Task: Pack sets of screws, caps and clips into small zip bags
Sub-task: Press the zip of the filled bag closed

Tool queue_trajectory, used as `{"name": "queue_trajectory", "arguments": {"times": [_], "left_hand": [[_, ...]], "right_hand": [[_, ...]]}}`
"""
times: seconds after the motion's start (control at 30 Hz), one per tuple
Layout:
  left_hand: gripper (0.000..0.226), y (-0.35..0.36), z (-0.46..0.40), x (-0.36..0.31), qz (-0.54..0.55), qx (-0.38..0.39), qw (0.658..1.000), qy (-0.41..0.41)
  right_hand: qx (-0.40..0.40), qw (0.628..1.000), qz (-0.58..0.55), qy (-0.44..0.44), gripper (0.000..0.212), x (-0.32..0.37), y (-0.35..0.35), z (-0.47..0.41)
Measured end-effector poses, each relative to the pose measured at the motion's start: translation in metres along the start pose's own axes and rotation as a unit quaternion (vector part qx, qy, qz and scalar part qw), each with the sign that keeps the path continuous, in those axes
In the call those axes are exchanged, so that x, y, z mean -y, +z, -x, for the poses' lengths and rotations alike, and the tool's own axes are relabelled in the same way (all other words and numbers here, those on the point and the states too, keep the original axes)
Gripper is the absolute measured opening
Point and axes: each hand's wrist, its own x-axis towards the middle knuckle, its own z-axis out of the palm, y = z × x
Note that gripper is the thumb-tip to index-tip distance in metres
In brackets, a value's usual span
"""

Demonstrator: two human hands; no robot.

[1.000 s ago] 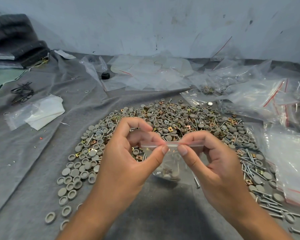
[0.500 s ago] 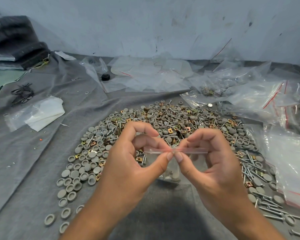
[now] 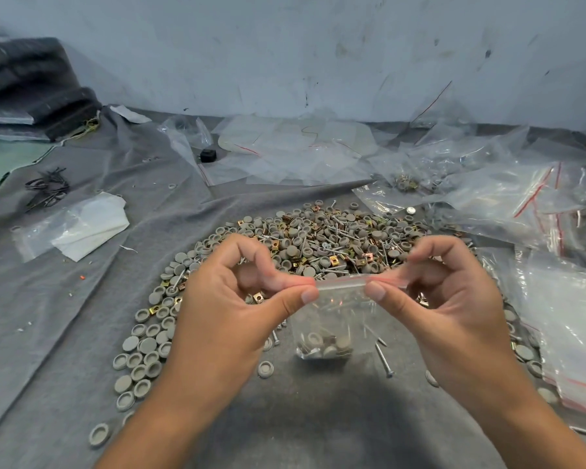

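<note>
Grey cloth (image 3: 65, 299), clear zip bag (image 3: 332, 316) – caps inside – pinched by left hand (image 3: 224, 319), right hand (image 3: 454, 319)

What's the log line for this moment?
step: sealing bag | left hand: pinches zip strip | right hand: pinches zip strip | contents: caps, screws | pile: behind

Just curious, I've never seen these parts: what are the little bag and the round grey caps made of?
The zip bag looks like thin, clear, glossy plastic film: its contents show through. The caps seem matte grey moulded plastic, though that is not certain.
</note>
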Motion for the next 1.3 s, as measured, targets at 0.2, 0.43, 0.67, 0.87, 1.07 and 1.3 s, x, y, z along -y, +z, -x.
{"name": "queue_trajectory", "arguments": {"times": [0.2,0.43,0.67,0.87,1.07,1.3], "left_hand": [[0.034,0.003,0.002,0.001,-0.043,0.009,0.999,0.014],[0.031,0.009,0.008,0.002,-0.154,0.061,0.986,0.035],[0.039,0.007,0.005,-0.002,-0.127,0.043,0.99,0.046],[0.04,0.008,0.007,0.001,-0.176,0.042,0.982,0.059],[0.034,0.003,0.005,0.002,-0.1,-0.019,0.995,-0.007],[0.037,-0.01,-0.008,0.003,-0.054,-0.126,0.99,-0.029]], "right_hand": [[0.053,0.994,0.09,0.017,0.033,0.004,-0.004,0.001],[0.091,0.983,0.161,-0.016,0.034,0.005,0.002,0.002],[0.09,0.983,0.154,-0.033,0.024,0.004,0.007,0.004],[0.127,0.95,0.27,-0.095,0.015,0.006,0.005,0.003],[0.127,0.952,0.272,-0.055,0.009,0.016,-0.003,-0.012],[-0.003,0.972,0.234,0.001,0.009,0.033,-0.044,-0.104]]}}
